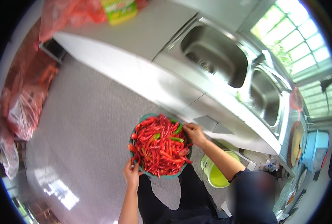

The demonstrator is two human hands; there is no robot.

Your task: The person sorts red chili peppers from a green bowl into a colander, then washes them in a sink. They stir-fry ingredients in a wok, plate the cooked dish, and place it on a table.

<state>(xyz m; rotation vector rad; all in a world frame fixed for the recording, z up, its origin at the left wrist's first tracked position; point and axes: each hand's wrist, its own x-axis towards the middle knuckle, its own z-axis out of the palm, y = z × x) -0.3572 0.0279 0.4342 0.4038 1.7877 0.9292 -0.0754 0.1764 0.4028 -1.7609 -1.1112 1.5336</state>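
A round green basket, heaped with red chili peppers and a few green ones, is held in front of my body above the floor. My left hand grips its rim at the lower left. At the upper right, my right hand holds the opposite side of the rim, close to a green pepper. The basket's underside is hidden by the heap.
A counter with a double steel sink runs along the upper right. A lime-green bucket stands on the floor right of my legs. Red plastic bags lie at the far left, and a blue basin is at the far right.
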